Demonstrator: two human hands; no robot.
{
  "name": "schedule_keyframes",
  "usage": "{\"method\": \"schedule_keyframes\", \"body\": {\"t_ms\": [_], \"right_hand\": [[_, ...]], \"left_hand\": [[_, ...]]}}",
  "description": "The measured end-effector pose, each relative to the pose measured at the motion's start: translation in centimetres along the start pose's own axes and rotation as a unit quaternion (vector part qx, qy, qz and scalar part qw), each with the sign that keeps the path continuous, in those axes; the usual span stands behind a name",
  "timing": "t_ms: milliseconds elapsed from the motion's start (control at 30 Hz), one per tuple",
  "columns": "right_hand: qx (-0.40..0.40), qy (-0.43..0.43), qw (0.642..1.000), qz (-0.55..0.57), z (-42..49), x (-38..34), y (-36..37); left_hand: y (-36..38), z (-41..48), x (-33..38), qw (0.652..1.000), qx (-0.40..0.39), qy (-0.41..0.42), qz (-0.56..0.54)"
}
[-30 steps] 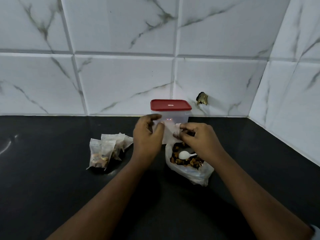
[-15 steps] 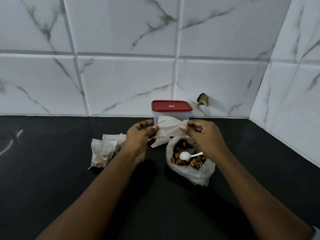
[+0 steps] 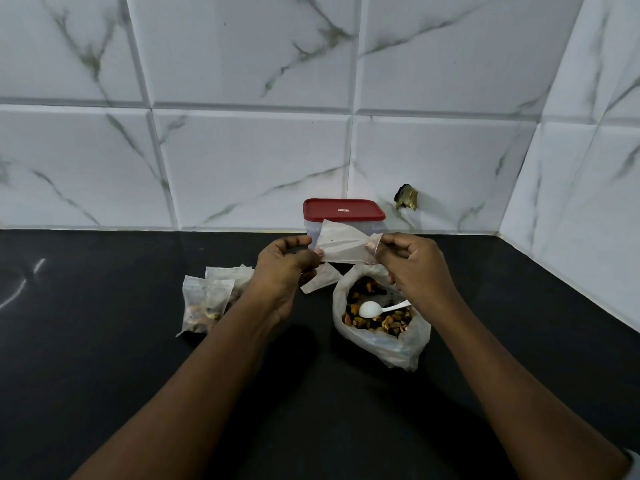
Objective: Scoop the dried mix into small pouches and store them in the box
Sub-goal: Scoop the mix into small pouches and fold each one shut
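Stretching between both hands, an empty pouch [image 3: 343, 247] is pinched by left hand [image 3: 284, 271] and right hand [image 3: 414, 263] fingertips.

Left hand [image 3: 284, 271] and right hand [image 3: 412, 265] are bare; pale sleeve [image 3: 634, 460] on right arm.

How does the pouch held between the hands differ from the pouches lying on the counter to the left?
The held pouch looks flat and empty; the counter pouches bulge with brown mix. The held pouch is pinched in the air between the left hand and right hand; the counter pouches lie on the black counter. Both look to be the same translucent white material.
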State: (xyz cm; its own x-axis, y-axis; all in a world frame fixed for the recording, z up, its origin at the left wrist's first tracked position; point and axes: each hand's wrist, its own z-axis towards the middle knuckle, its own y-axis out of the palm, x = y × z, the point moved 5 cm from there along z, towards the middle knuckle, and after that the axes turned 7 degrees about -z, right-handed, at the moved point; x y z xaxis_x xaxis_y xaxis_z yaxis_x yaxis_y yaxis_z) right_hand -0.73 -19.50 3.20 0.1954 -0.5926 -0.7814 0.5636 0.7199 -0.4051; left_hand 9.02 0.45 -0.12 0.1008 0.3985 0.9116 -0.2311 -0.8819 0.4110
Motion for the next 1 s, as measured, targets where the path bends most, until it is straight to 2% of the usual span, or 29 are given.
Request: {"method": "schedule_keyframes", "body": {"t_ms": [100, 133, 167, 200, 233, 267, 300, 333, 400, 467, 567, 700, 800, 900, 933, 967, 1000], "right_hand": [[-0.006, -0.004, 1.000, -0.010, -0.1, 0.1, 0.0], [-0.005, -0.006, 1.000, -0.020, -0.1, 0.1, -0.1], [-0.005, -0.011, 0.999, -0.039, -0.1, 0.1, -0.2], [-0.006, -0.020, 0.998, -0.061, -0.1, 0.0, -0.2], [-0.011, -0.028, 0.997, -0.075, -0.1, -0.1, -0.1], [-0.021, -0.031, 0.997, -0.070, -0.2, -0.1, 0.1], [-0.037, -0.027, 0.998, -0.043, -0.3, -0.2, 0.5], [-0.056, -0.017, 0.998, -0.004, -0.6, -0.3, 1.0], [-0.087, 0.002, 0.994, 0.063, -0.9, -0.6, 1.9], [-0.095, -0.006, 0.992, 0.081, -1.0, -0.7, 2.2], [-0.095, -0.045, 0.992, 0.074, -1.2, -1.4, 1.9], [-0.118, -0.077, 0.990, 0.029, -1.4, -1.6, 2.4], [-0.136, -0.109, 0.984, -0.032, -1.6, -1.8, 2.8], [-0.115, -0.091, 0.989, 0.015, -1.4, -2.2, 1.5], [-0.093, -0.087, 0.992, -0.011, -0.9, -1.9, 0.7], [-0.084, -0.085, 0.989, -0.084, -0.3, -1.3, -0.1], [-0.107, -0.078, 0.974, -0.186, 0.3, -0.4, -0.8]], "left_hand": [[0.5, -0.7, 0.4, 0.999, 0.022, 0.013, -0.041], [0.5, -1.0, 0.9, 0.998, 0.025, 0.059, 0.004], [0.6, -1.5, 1.7, 0.985, 0.020, 0.136, 0.103], [1.0, -2.1, 2.5, 0.946, -0.007, 0.224, 0.234], [1.7, -2.8, 2.6, 0.882, -0.053, 0.297, 0.361], [2.5, -3.2, 2.1, 0.816, -0.091, 0.337, 0.461], [3.2, -3.5, 1.3, 0.765, -0.116, 0.348, 0.529], [3.7, -3.6, 0.5, 0.734, -0.121, 0.346, 0.572], [4.3, -3.8, -0.8, 0.708, -0.101, 0.352, 0.605], [4.1, -3.7, -1.0, 0.721, -0.063, 0.371, 0.582], [3.4, -3.2, -0.5, 0.767, -0.036, 0.351, 0.535], [3.5, -3.4, -0.7, 0.772, -0.055, 0.352, 0.527], [3.5, -3.2, -0.9, 0.788, -0.062, 0.339, 0.510], [3.2, -3.0, -0.6, 0.796, -0.042, 0.344, 0.496], [3.0, -2.9, -0.4, 0.802, -0.029, 0.342, 0.490], [2.8, -2.7, -0.3, 0.810, -0.019, 0.331, 0.484], [2.7, -2.6, -0.3, 0.820, -0.015, 0.311, 0.481]]}}
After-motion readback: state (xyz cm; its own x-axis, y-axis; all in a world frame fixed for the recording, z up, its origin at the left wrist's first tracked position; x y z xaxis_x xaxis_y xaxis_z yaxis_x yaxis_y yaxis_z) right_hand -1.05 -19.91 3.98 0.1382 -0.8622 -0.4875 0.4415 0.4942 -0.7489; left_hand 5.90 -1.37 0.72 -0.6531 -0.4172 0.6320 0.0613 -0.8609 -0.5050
